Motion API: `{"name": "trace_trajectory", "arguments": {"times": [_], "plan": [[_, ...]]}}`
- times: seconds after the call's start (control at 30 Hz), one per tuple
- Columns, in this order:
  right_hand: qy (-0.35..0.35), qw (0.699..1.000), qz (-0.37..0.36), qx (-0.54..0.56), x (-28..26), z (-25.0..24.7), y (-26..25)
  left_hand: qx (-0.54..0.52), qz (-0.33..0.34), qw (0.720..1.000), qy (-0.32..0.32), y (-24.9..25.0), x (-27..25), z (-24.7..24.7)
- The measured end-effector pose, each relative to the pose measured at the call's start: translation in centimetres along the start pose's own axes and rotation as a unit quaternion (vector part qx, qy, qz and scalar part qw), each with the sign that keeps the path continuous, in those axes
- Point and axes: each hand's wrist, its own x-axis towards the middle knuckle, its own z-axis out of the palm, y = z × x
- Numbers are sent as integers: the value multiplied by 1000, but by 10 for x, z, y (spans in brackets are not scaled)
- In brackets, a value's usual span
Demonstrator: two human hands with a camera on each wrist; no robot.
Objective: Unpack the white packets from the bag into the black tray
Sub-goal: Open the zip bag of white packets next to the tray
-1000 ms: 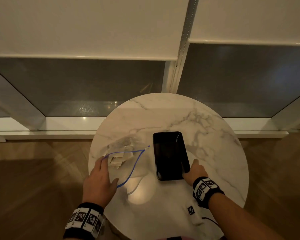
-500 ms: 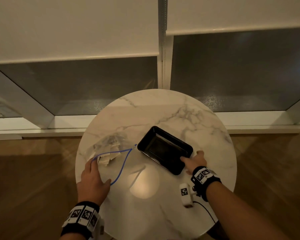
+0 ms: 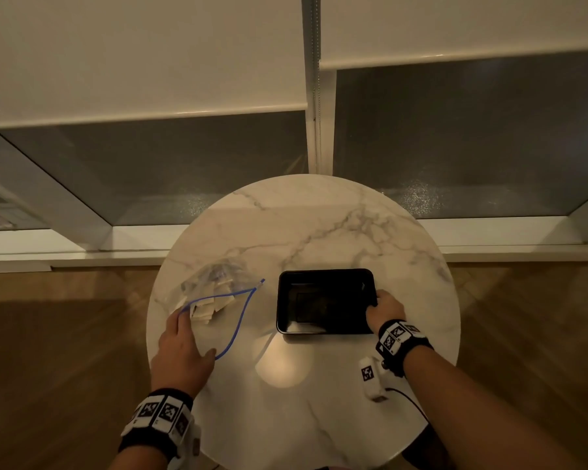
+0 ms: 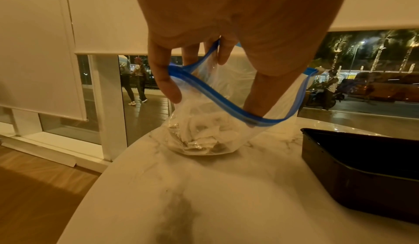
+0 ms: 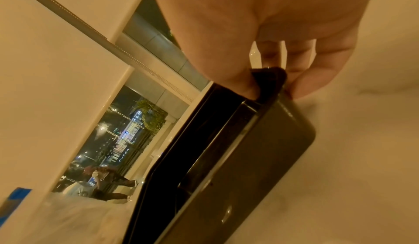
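- The black tray (image 3: 325, 301) now lies the long way across the middle of the head view. Half a second ago it sat at a slant, and a second ago it pointed up and down, so it has been turned.
- The right hand (image 3: 384, 308) pinches the tray's right edge, thumb inside the rim and fingers (image 5: 317, 79) outside.
- The left hand (image 3: 180, 354) keeps hold of the bag (image 3: 214, 293) at the left of the frame. Its fingers curl round the blue zip rim and spread the mouth open.
- The white packets (image 4: 204, 133) are all in the bag (none in the tray yet).
- The bag sits on the marble surface (image 3: 286, 401), just left of the tray but apart from it.
- I think the tray is now set up, so the right hand can let go and reach into the bag for the first packet.
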Motion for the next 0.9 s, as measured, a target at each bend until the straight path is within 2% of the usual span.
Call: {"name": "trace_trajectory", "arguments": {"times": [0.13, 0.2, 0.27, 0.3, 0.33, 0.4, 0.47, 0.53, 0.6, 0.67, 0.73, 0.77, 0.83, 0.9], "plan": [[7, 999, 44, -17, -3, 2, 4, 7, 1, 1000, -12, -3, 0, -3], [71, 995, 38, -54, -15, 1, -2, 9, 4, 1000, -14, -7, -1, -6], [148, 985, -85, -10, -35, 6, -19, 16, 21, 1000, -9, -9, -1, -7], [147, 973, -176, 22, -50, 14, -34, 16, 31, 999, -9, -11, 0, -8], [110, 956, -270, 39, -68, 23, -49, 14, 42, 999, -11, -12, 1, -8], [-18, 900, -435, 16, -103, 51, -85, 5, 70, 997, -22, -16, 3, -7], [-148, 846, -510, -52, -131, 88, -124, -4, 105, 994, -39, -20, 7, -7], [-209, 822, -509, -148, -141, 127, -161, -5, 125, 991, -56, -24, 11, -8], [-243, 827, -429, -269, -136, 160, -186, -1, 132, 989, -67, -28, 14, -8], [-262, 830, -367, -328, -124, 188, -206, -5, 145, 987, -69, -36, 19, -11], [-298, 800, -339, -396, -119, 209, -218, -8, 164, 984, -65, -46, 25, -16], [-297, 781, -337, -433, -115, 214, -225, 0, 175, 982, -66, -50, 27, -18], [-267, 804, -323, -421, -106, 226, -243, 15, 193, 979, -67, -60, 33, -23], [-213, 815, -343, -417, -86, 242, -253, 33, 204, 974, -90, -66, 35, -25]]}}
